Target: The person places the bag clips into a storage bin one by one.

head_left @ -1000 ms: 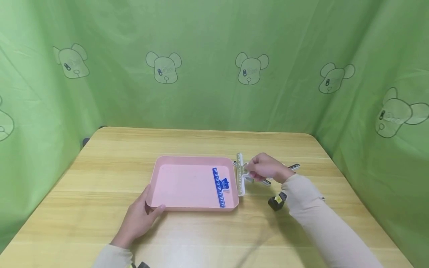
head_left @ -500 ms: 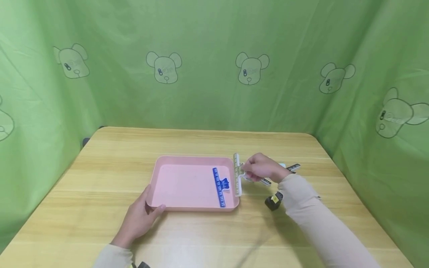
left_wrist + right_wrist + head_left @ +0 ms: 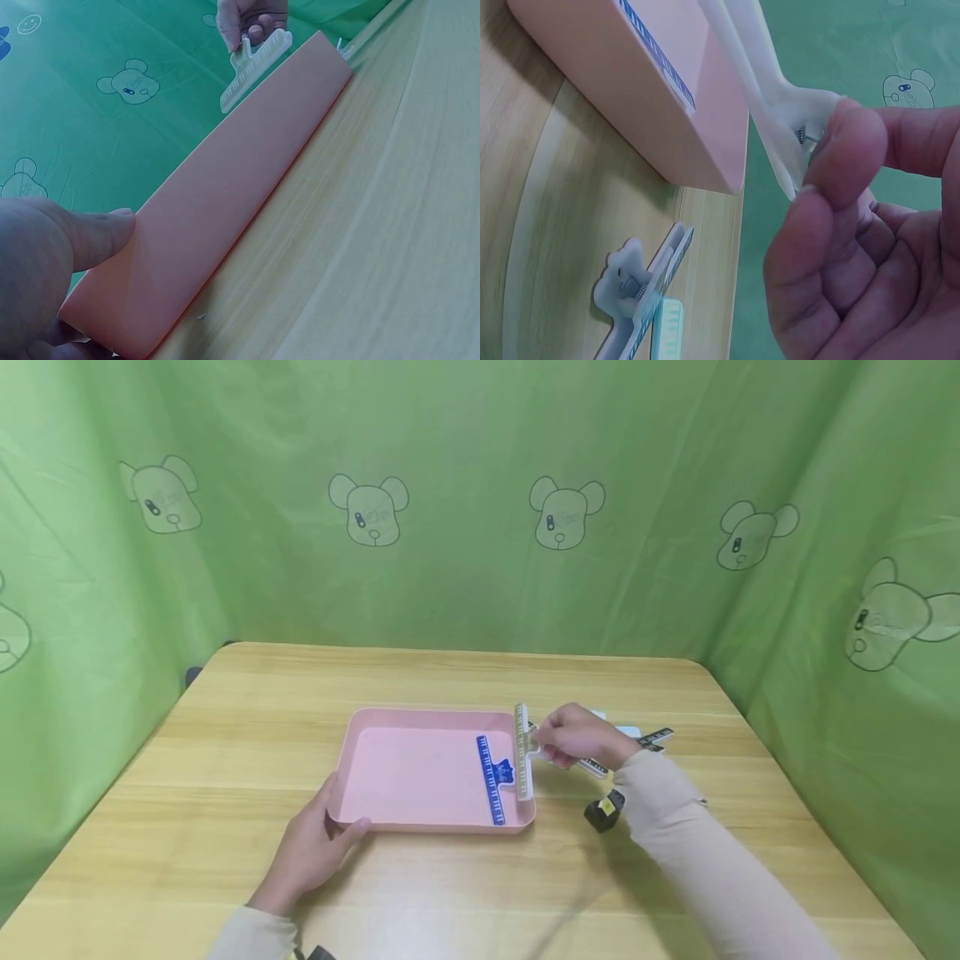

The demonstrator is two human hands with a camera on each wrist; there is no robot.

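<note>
Over the right end of the pink tray [image 3: 405,777], my right hand [image 3: 576,733] pinches a white long-jawed clip [image 3: 522,768] by its handle, between thumb and fingers. In the right wrist view, the spring of this white clip [image 3: 757,71] shows beside my fingertips. A blue clip [image 3: 492,787] with piano-key markings lies inside the tray near its right wall. My left hand [image 3: 309,850] holds the tray's near left corner. In the left wrist view, its thumb [image 3: 105,236] lies on the outer wall, with the other fingers partly hidden beneath the corner.
Right of the tray, several more clips lie on the wooden table [image 3: 420,893], including a black-marked clip [image 3: 654,739], partly hidden by my right hand. A white clip [image 3: 634,292] and a pale turquoise one [image 3: 667,330] show in the right wrist view. Green curtains surround the table.
My right hand has moved left with the white clip, from beside the tray to over its right end. The left hand and the tray have stayed put.
</note>
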